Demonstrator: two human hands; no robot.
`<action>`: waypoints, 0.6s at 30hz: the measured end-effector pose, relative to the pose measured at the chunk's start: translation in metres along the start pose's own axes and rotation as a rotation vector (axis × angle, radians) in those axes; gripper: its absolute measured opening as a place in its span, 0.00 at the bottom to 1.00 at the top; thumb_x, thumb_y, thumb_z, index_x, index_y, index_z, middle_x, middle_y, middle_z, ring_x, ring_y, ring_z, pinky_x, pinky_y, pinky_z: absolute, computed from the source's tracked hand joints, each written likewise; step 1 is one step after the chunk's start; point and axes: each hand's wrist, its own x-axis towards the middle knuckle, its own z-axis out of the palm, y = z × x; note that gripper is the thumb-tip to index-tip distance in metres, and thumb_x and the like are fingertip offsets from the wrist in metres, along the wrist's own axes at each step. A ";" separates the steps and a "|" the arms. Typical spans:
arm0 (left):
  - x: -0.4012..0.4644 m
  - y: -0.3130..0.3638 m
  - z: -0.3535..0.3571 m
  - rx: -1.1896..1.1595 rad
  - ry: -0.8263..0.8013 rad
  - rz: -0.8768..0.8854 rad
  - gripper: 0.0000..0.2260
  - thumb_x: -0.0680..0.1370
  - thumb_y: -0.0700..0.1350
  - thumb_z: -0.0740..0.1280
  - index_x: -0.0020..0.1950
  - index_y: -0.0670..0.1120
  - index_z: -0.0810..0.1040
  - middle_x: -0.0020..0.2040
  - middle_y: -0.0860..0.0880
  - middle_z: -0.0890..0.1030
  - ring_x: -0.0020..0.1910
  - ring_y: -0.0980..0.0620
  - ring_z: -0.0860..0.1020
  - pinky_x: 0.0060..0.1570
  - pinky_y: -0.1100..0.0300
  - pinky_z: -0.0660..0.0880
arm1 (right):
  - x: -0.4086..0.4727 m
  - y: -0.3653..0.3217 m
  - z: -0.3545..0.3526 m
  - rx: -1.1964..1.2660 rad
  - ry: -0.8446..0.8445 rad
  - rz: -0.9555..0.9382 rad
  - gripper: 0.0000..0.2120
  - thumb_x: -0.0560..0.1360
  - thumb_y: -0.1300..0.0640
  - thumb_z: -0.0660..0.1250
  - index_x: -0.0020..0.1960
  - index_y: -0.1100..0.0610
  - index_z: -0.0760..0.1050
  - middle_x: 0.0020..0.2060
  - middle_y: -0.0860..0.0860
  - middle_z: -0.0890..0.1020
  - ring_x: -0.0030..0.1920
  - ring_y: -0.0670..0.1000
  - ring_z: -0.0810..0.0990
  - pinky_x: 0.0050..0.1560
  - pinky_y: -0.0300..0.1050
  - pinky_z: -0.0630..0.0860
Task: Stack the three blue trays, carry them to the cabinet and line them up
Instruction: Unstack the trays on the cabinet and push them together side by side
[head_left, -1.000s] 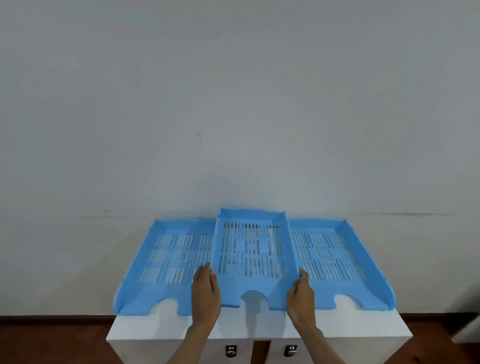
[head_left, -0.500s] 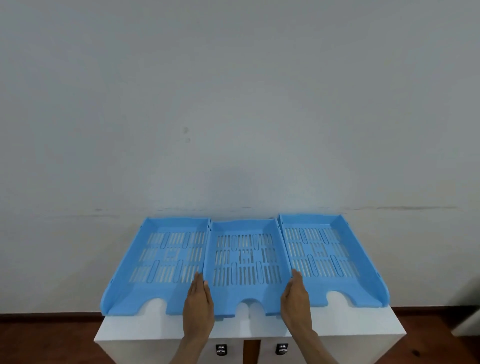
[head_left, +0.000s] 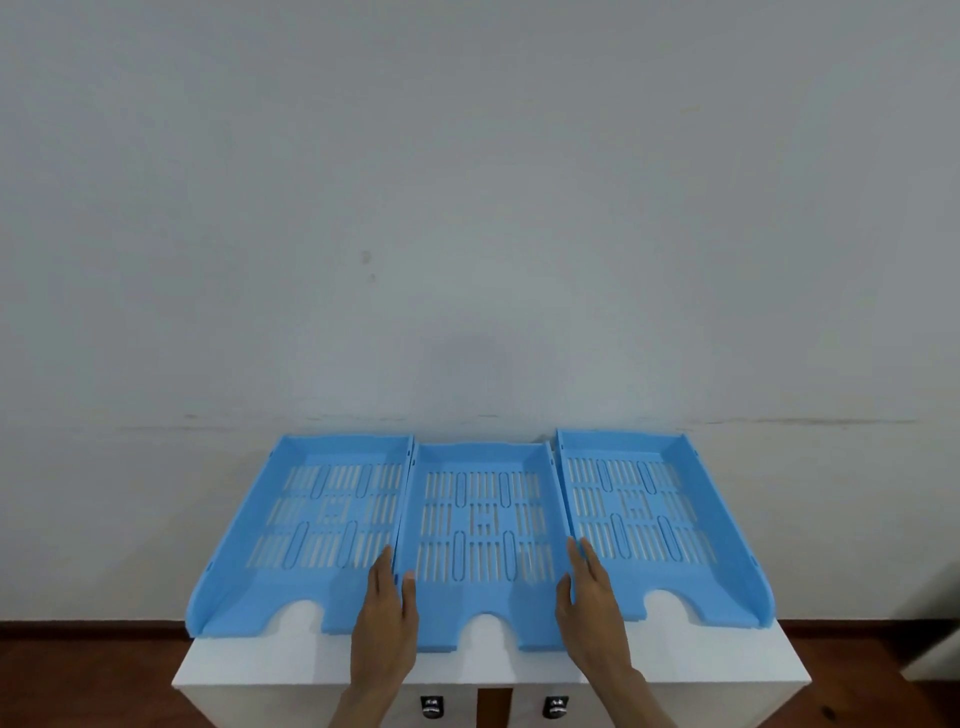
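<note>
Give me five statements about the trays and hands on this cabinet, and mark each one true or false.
1. Three blue trays lie side by side on the white cabinet. True: left tray, middle tray, right tray.
2. The trays are stacked one on another. False: they lie in a row, none on top of another.
3. The left hand and right hand are at the two sides of the middle tray. True.
4. The middle tray's front edge sits further back than its neighbours'. False: it reaches nearer the cabinet's front edge.
5. A sheet of paper lies in the right tray. False: all three trays are empty.
</note>
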 end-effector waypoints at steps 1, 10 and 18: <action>0.005 -0.002 -0.001 0.018 -0.016 0.000 0.26 0.81 0.57 0.53 0.78 0.52 0.53 0.78 0.52 0.61 0.73 0.47 0.68 0.65 0.48 0.71 | 0.004 0.002 -0.002 -0.001 -0.010 0.011 0.28 0.82 0.56 0.57 0.79 0.53 0.53 0.79 0.48 0.56 0.77 0.51 0.60 0.67 0.44 0.70; 0.018 -0.018 -0.005 0.076 -0.159 0.054 0.31 0.81 0.52 0.60 0.80 0.52 0.49 0.79 0.54 0.57 0.74 0.50 0.65 0.70 0.53 0.65 | 0.001 0.018 0.004 0.002 -0.027 0.012 0.28 0.81 0.56 0.59 0.79 0.53 0.55 0.77 0.49 0.64 0.72 0.52 0.70 0.67 0.48 0.72; 0.028 -0.014 -0.002 0.139 -0.185 0.104 0.35 0.79 0.51 0.64 0.79 0.52 0.47 0.80 0.58 0.45 0.72 0.52 0.68 0.62 0.55 0.72 | 0.005 0.011 0.005 -0.042 -0.074 -0.032 0.36 0.79 0.53 0.62 0.80 0.52 0.46 0.80 0.46 0.52 0.73 0.50 0.67 0.57 0.43 0.76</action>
